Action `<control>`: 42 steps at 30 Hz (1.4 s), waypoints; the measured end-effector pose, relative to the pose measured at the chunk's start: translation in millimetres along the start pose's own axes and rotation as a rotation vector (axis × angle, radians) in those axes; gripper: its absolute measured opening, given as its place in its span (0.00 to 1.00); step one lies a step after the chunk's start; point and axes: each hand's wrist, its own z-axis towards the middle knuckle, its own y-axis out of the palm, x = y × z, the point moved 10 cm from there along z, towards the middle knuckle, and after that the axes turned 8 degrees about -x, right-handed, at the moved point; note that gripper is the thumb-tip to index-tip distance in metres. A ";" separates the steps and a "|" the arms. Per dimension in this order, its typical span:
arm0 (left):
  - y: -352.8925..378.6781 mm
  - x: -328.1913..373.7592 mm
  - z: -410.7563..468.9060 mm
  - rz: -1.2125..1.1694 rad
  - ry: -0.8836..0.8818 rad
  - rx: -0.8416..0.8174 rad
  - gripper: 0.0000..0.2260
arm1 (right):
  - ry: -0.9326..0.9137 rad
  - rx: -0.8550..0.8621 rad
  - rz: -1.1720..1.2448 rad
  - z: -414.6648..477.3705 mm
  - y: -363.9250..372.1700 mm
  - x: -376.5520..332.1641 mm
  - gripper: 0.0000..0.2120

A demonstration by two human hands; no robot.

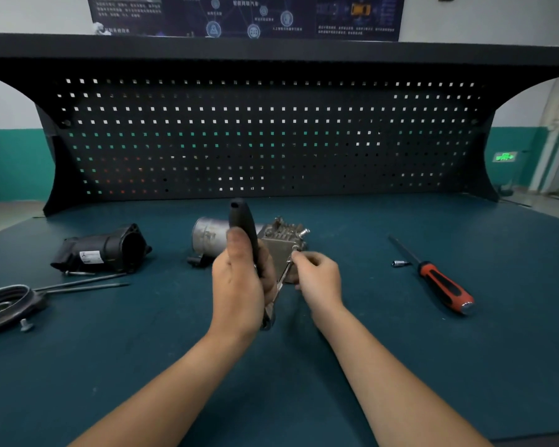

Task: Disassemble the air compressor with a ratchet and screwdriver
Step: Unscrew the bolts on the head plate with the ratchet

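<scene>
At the near face of the air compressor, our left hand grips the ratchet, our right hand pinches a fastener; we should twist it out straight.

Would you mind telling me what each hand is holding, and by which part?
The left hand grips the ratchet around its black handle. The right hand pinches a small part at the compressor; which part cannot be told.
</scene>
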 end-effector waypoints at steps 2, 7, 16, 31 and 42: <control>-3.3 2.0 6.2 -0.057 -0.012 0.086 0.26 | -0.213 0.086 -0.270 -3.3 -7.8 -21.5 0.12; -6.6 -3.0 7.2 -0.106 0.002 0.186 0.24 | -0.293 -0.052 -0.307 5.1 6.4 -21.2 0.18; 18.6 14.6 15.0 0.081 0.021 -0.163 0.23 | -0.408 -0.024 -0.339 0.9 4.9 -28.0 0.18; -41.9 2.9 17.0 -0.070 0.004 0.052 0.24 | 0.348 -0.338 0.851 -21.2 64.4 25.3 0.15; 13.9 19.4 -4.0 0.358 0.215 -0.303 0.16 | 0.317 -0.353 0.848 -18.9 61.3 20.6 0.13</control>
